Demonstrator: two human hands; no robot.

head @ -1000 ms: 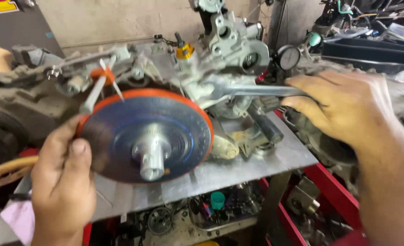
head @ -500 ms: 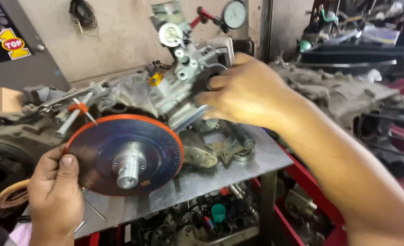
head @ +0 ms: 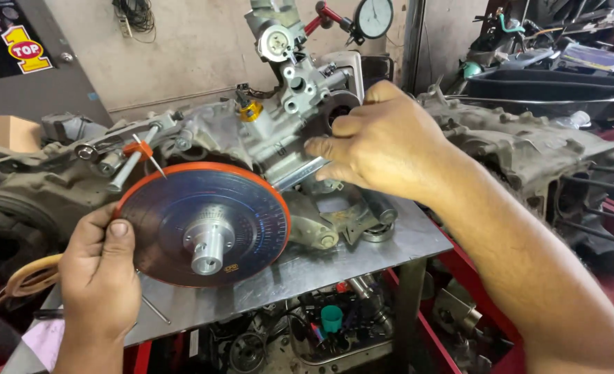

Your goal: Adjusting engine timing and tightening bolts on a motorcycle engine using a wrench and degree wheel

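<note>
The left hand (head: 99, 277) pinches the left rim of the disc (head: 203, 225), mounted on the engine (head: 251, 131) near the counter's (head: 362, 249) front edge. The right hand (head: 383, 142) grips a wrench (head: 300, 173) at the engine.

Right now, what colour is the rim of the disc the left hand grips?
Orange, around a dark bluish degree disc; left hand grips its edge. Head view.

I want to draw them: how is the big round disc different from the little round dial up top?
The disc is large, dark blue with an orange rim; the dial is small and white-faced. The left hand grips the disc's edge; no hand touches the dial. The disc has a metal hub; the dial doesn't. Both are round.
</note>
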